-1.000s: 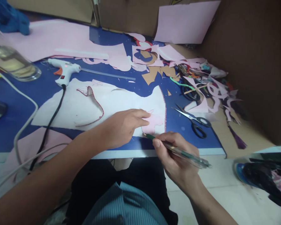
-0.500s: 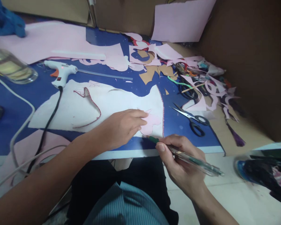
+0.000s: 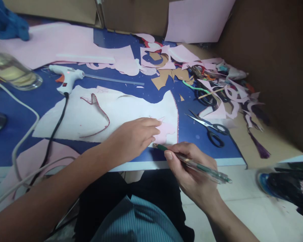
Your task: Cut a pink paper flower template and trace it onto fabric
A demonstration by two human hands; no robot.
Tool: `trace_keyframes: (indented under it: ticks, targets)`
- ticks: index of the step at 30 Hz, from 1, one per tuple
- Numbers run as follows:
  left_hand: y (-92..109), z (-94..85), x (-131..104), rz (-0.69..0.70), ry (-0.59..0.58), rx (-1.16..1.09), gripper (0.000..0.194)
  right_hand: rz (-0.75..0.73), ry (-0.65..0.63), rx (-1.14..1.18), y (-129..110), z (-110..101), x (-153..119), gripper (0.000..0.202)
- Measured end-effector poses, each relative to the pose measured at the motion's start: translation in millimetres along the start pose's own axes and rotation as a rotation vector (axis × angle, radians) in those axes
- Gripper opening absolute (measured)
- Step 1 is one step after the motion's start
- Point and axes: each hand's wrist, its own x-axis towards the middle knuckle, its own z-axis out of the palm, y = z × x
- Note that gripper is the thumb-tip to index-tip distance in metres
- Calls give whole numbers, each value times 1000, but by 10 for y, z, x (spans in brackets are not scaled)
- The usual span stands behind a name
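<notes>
A white cloth piece [image 3: 131, 107] with a red-stitched right edge lies on the blue table, and a loose red-stitched strip [image 3: 104, 117] curves over its left half. Near its right end rests a small pink paper cutout [image 3: 166, 132]. My left hand [image 3: 133, 137] lies flat on the cloth, its fingertips pressing the cutout's left side. In my right hand [image 3: 193, 164] is a clear pen with a green grip [image 3: 202, 168], held like a writing tool. The pen tip is at the cutout's lower edge, close to my left fingers.
Open scissors [image 3: 209, 127] lie right of the cloth. A white glue gun [image 3: 67, 75] with a black cord lies behind it, beside a glass [image 3: 15, 74]. Pink paper scraps [image 3: 232, 92] and brown pieces [image 3: 160, 79] are heaped at the back right.
My right hand and pen have shifted slightly left, the tip following the cutout's lower edge. My left hand stays on the cutout. The whole view has moved a little.
</notes>
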Motion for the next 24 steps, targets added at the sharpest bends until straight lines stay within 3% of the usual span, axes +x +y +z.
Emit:
trace_keyframes:
  ticks: [24]
  targets:
    - [11, 1, 14, -7, -14, -6, 28, 39, 11, -3, 6, -49, -36, 9]
